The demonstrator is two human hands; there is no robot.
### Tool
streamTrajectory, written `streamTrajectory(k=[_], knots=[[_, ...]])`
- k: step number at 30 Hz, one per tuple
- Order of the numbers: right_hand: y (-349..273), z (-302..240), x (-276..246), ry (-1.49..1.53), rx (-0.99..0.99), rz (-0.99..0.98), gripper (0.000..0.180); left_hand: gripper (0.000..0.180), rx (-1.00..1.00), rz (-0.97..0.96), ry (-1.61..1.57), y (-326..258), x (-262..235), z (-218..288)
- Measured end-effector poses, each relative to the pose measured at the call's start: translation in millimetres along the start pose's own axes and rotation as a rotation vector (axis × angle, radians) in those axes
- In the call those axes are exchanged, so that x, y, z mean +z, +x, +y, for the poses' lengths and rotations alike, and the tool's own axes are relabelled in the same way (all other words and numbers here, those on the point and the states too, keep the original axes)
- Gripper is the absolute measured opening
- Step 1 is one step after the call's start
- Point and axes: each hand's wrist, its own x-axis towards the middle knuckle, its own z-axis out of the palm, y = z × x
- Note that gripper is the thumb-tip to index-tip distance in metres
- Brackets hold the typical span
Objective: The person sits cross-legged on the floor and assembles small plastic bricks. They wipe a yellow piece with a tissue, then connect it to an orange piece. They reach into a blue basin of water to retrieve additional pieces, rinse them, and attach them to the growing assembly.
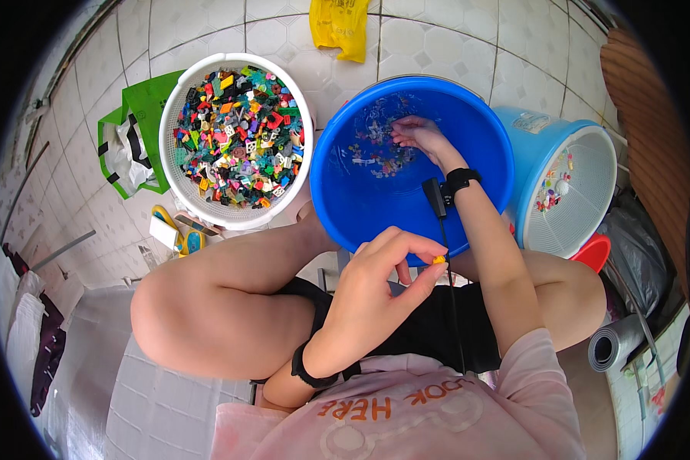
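Probably best to keep the left hand [379, 284] pinched shut on its small orange piece [438, 260] — near, above the lap — while the right hand [418, 134], fingers loosely curled and holding nothing visible, rakes slowly through the scattered pieces [376, 146] in the blue tub [345, 195].

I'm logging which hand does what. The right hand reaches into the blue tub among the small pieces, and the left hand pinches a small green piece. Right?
Not quite. In the head view the left hand pinches a small yellow piece, not a green one. The right hand does reach into the blue tub among the small pieces.
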Motion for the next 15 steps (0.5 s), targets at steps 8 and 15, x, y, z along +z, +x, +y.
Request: streamTrajectory(k=[8, 15], knots=[[11, 24, 18, -0.580, -0.062, 0.206, 0.018, 0.017, 0.045, -0.009, 0.022, -9, 3, 1], [1, 20, 38, -0.265, 0.007, 0.113, 0.014, 0.017, 0.049, 0.002, 0.022, -12, -2, -1]])
